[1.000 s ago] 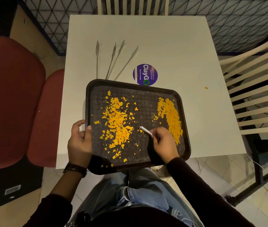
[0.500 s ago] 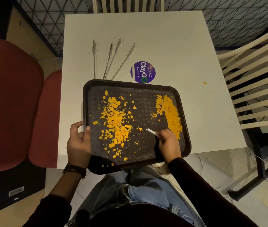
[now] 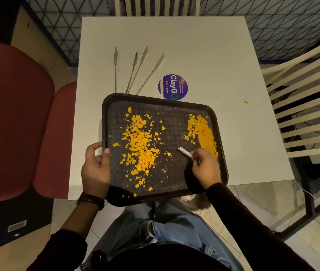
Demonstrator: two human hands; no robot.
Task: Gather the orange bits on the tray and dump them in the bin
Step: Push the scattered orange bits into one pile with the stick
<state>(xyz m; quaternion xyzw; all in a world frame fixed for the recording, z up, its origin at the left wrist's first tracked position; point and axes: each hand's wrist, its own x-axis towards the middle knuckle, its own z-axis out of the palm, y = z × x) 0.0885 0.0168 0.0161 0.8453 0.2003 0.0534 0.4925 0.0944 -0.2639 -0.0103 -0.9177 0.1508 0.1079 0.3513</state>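
On the near edge of the white table (image 3: 204, 55), a dark tray (image 3: 220, 153) juts over the person's lap. The left hand (image 3: 96, 166) grips its left rim, thumb over the lip and fingers beneath. The right hand (image 3: 206, 166) is curled around a small white scraper (image 3: 184, 152), pinched at the fingertips with its tip on the tray floor. The orange bits (image 3: 139, 147) lie in two groups: a loose scatter left of centre and a tighter heap (image 3: 203, 132) by the right wall. No bin is in view.

The overhang looks risky: a hard push could tip the tray and spill fragments onto the floor. A quick sweep could also flick light chips over the shallow rim; one stray crumb (image 3: 246, 102) already sits on the tabletop.

The bits look thin, angular and brittle, the tray floor pebbled, which may snag finer crumbs.
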